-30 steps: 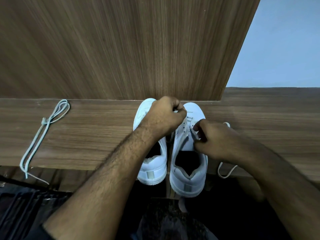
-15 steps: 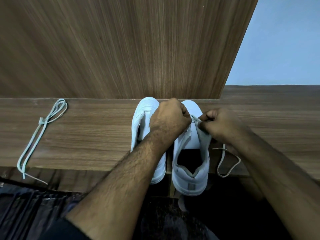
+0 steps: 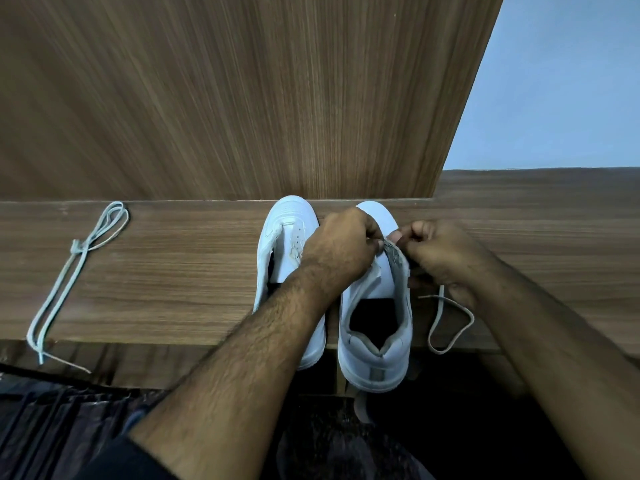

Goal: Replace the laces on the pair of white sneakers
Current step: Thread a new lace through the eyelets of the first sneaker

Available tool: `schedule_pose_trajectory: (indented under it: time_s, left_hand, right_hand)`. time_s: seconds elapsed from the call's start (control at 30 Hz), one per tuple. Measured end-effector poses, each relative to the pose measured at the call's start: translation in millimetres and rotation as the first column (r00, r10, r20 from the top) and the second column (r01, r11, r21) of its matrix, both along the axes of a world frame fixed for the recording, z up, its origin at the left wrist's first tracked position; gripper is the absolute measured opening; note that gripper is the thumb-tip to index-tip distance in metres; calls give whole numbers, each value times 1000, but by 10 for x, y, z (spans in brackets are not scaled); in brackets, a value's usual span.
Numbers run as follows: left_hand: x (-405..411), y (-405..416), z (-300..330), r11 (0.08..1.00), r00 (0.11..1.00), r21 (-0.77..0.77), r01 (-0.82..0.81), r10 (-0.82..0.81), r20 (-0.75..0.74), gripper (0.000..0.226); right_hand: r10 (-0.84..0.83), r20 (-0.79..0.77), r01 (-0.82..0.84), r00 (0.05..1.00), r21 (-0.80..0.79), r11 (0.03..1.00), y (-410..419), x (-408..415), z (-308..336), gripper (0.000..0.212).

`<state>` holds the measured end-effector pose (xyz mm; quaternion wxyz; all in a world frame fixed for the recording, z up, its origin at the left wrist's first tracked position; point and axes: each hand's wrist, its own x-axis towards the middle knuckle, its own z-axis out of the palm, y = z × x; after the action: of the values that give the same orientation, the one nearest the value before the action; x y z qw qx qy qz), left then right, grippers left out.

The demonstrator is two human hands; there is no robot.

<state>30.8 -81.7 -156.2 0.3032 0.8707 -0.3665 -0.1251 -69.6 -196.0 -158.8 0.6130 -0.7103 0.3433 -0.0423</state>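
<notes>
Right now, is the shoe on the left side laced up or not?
Not laced. The left sneaker shows bare eyelets with no lace across its tongue. A knotted lace lies apart on the wooden shelf.

One head-worn view looks forward and down, seemingly close, over the wooden shelf [image 3: 173,289].

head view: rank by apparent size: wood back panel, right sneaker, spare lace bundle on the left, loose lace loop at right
1. wood back panel, by far the largest.
2. right sneaker, partly hidden by the hands.
3. spare lace bundle: long but thin.
4. loose lace loop, smallest.
The sneaker and the bundle span a similar length; the sneaker covers more area.
</notes>
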Motion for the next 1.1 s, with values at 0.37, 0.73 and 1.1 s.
schedule_pose_trajectory:
  time_s: [0.37, 0.73, 1.1]
  left_hand:
    - [81, 152, 161, 1000, 1000, -4, 7, -7, 26, 8]
    - [68, 126, 198, 998, 985, 57, 1, -11, 170, 10]
    - [74, 116, 182, 999, 982, 23, -25, 20, 186, 16]
  right_hand:
    - [-96, 545, 199, 833, -133, 971, 1, -4, 306, 17]
    - [73, 431, 107, 899, -379, 919, 52, -22, 317, 20]
    - [168, -364, -392, 916, -730, 560, -90, -115, 96, 14]
